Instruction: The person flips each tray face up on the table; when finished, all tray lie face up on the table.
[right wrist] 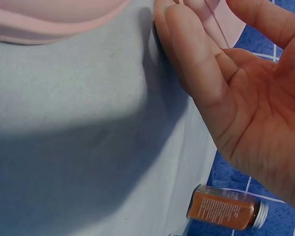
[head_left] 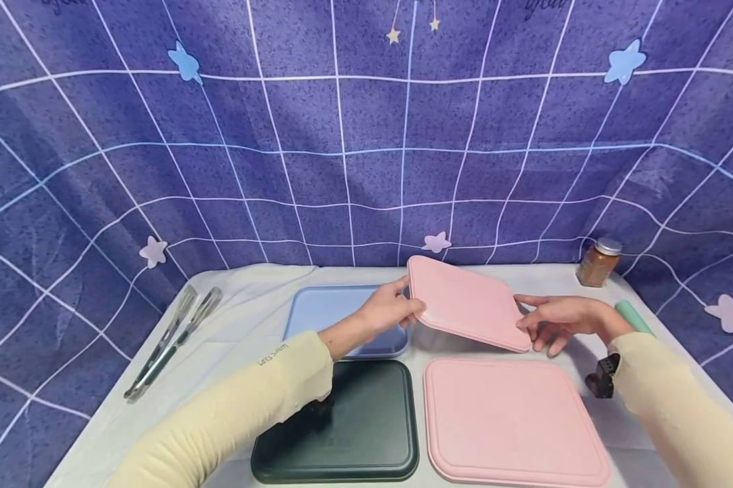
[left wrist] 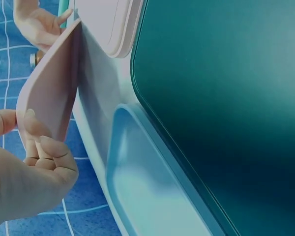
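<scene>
Above the far half of the table (head_left: 250, 288), the left hand (head_left: 393, 306) is pinching a tilted pink cutting board (head_left: 472, 301) by its left edge; the right hand (head_left: 564, 317) is touching the right edge, though whether it is gripping cannot be told. The paired contact is probably steadying both ends. A second pink cutting board (head_left: 515, 420) and a dark green one (head_left: 372, 420) are lying along the near edge, a blue one (head_left: 323, 312) behind. Tongs (head_left: 159, 367) near the left edge and a spice jar (head_left: 597, 266) at the far right corner are seemingly sitting aside, leaving handling room.
</scene>
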`<state>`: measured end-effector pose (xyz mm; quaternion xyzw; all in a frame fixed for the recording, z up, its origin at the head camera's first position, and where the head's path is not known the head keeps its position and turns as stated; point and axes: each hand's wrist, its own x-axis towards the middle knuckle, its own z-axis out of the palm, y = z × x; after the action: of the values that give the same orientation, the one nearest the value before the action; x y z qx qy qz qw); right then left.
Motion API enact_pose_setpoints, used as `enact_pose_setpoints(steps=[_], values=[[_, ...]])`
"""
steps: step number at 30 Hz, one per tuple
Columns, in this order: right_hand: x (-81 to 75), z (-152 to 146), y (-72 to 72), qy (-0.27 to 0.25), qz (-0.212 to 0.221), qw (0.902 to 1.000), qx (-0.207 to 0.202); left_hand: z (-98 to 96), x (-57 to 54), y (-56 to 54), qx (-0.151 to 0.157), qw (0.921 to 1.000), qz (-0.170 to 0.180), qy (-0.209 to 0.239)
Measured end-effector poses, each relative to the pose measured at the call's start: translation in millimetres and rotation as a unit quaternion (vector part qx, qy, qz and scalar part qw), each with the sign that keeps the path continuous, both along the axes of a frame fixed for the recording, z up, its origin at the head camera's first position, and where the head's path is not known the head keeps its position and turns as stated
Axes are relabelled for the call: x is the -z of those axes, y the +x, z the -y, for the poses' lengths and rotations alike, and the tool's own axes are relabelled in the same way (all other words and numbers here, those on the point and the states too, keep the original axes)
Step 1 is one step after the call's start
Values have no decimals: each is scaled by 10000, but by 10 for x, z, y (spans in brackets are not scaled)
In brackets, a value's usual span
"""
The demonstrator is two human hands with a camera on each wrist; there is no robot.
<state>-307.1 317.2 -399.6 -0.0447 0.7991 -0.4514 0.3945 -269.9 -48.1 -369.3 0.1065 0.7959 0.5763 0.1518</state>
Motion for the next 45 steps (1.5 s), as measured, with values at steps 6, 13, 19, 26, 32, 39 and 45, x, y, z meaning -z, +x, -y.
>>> enact_pose_setpoints(steps=[6,13,19,26,32,39,45], values=[[-15,-9,13,-133,-26,9999,36,3,-26,7,-8,10000,-72,63],[8,-4,28,-328,180,9993,60,29,-111,4,82,9999,-10,114],[29,0,33,-410,257,9988,98,41,-148,0,124,9999,31,73],[46,10,32,-505,301,9982,85,34,-172,40,106,9997,64,215],[69,12,27,-539,336,9979,100,18,-208,58,96,9996,15,255],[61,27,47,-572,367,9976,87,-3,-241,77,48,9997,-60,248],[34,66,52,-465,303,9984,49,-18,-259,82,8,9995,-116,305]])
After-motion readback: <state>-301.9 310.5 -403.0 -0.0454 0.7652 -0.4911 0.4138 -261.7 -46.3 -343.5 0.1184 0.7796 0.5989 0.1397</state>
